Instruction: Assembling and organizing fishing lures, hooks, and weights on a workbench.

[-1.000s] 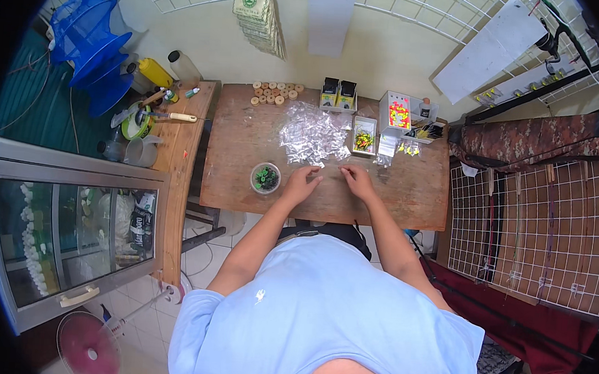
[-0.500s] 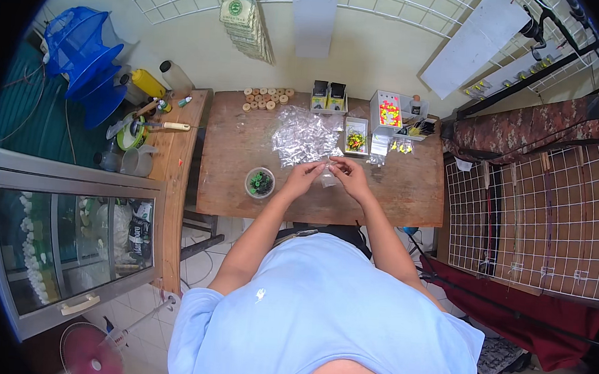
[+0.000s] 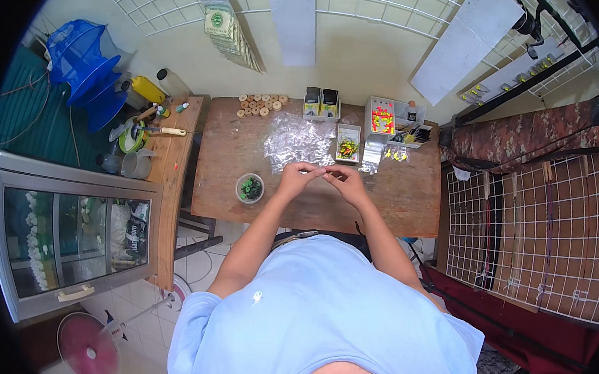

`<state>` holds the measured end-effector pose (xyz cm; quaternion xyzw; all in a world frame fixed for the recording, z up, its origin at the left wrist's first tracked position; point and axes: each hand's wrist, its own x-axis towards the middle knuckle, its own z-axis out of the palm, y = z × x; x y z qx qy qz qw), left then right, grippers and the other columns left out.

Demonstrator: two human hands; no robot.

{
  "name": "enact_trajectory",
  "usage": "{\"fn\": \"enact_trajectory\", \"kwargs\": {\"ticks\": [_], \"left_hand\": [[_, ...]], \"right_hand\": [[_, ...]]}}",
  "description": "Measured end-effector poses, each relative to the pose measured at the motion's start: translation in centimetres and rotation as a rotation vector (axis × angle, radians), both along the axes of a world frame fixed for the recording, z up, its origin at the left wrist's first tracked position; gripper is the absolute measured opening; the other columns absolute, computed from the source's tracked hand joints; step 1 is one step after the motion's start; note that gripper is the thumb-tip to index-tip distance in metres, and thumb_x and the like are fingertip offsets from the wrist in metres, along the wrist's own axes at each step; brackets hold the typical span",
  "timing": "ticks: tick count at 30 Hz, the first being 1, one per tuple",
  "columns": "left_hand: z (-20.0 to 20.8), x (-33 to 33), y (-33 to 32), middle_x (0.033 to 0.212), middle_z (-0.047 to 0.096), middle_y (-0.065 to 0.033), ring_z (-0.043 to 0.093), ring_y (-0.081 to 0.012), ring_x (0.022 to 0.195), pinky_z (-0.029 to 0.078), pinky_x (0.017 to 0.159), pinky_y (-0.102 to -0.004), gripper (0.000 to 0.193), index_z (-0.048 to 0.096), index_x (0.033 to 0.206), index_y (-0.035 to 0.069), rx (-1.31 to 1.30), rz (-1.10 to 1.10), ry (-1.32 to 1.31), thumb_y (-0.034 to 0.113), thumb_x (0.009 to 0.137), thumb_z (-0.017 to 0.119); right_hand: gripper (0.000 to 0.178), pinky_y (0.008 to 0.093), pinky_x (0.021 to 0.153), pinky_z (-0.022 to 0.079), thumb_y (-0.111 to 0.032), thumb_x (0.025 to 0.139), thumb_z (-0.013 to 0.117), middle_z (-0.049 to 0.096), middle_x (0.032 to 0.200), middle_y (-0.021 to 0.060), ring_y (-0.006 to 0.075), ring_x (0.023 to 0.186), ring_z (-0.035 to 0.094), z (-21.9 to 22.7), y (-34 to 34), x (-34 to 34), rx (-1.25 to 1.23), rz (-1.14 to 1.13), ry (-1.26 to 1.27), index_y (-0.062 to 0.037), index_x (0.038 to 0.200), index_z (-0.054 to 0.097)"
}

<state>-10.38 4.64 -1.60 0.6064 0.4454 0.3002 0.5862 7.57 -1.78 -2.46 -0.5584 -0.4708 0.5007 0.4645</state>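
My left hand (image 3: 296,179) and my right hand (image 3: 348,183) meet above the near middle of the wooden table, fingertips pinched together. Whatever is between them is too small to make out. Just beyond the left hand lies a pile of small clear plastic bags (image 3: 297,144). Past the right hand stands a white box (image 3: 346,161) holding small yellow, green and red pieces (image 3: 347,147). Flat clear bags (image 3: 371,157) lie beside that box. To the left of my hands sits a round clear tub with dark green pieces (image 3: 250,188).
Several wooden discs (image 3: 260,105) lie at the table's back left. Behind are a holder of black-and-yellow packets (image 3: 321,105) and a white box of bright pink and yellow pieces (image 3: 382,118). Small yellow pieces in bags (image 3: 397,154) lie at right. A glass-fronted cabinet (image 3: 73,241) stands left.
The view has shifted a little. Clear plastic that hung below my right fingers no longer shows. Both hands stay close together, their fingertips still meeting.
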Motion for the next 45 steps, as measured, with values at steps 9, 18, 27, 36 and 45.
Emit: {"fn": "enact_trajectory", "kwargs": {"ticks": [9,18,27,36,45], "left_hand": [[1.3,5.2,-0.5,0.095,0.071,-0.0061,0.061,-0.0104,0.087,0.047,0.081,-0.0256,0.025,0.073,0.100,0.003,-0.177,-0.075,-0.135,0.023,0.086,0.072],[2.3,8.8,-1.2,0.097,0.071,-0.0077,0.063,-0.0125,0.090,0.047,0.081,-0.0269,0.021,0.073,0.096,0.002,0.063,-0.120,-0.063,0.020,0.085,0.072],[2.4,9.4,-1.6,0.096,0.070,-0.0065,0.062,-0.0111,0.089,0.047,0.081,-0.0263,0.022,0.070,0.103,0.003,0.011,-0.246,0.066,0.017,0.086,0.070],[3.5,10.8,-3.0,0.103,0.068,-0.0071,0.062,-0.0144,0.095,0.048,0.086,-0.0288,0.032,0.063,0.112,0.002,0.000,-0.213,-0.055,0.016,0.085,0.073],[2.3,10.1,-2.9,0.100,0.069,-0.0095,0.065,-0.0201,0.091,0.050,0.079,-0.0322,0.035,0.068,0.106,0.005,0.302,-0.178,0.129,0.019,0.076,0.080]], "right_hand": [[0.022,0.0227,0.066,0.046,-0.019,0.086,0.071,0.068,0.087,0.0012,0.0066,0.074,0.057,0.8,-0.3,5.3,-0.048,-0.131,-0.044,-0.0054,0.104,0.071],[0.026,0.0217,0.062,0.044,-0.023,0.087,0.071,0.067,0.084,-0.0004,0.0053,0.071,0.055,2.7,-1.9,9.1,0.023,-0.092,-0.007,-0.0058,0.106,0.070],[0.021,0.0241,0.065,0.044,-0.022,0.088,0.069,0.065,0.081,-0.0006,0.0062,0.071,0.052,2.4,-2.9,10.7,-0.026,-0.027,-0.109,-0.0028,0.096,0.068],[0.021,0.0225,0.067,0.044,-0.018,0.089,0.067,0.065,0.088,-0.0004,0.0056,0.074,0.054,2.8,-3.5,11.2,-0.010,-0.051,-0.048,-0.0040,0.105,0.066],[0.023,0.0249,0.066,0.046,-0.025,0.083,0.073,0.051,0.122,0.0079,0.0156,0.103,0.055,3.4,-3.5,11.3,0.203,-0.140,-0.279,-0.0122,0.102,0.069]]}}
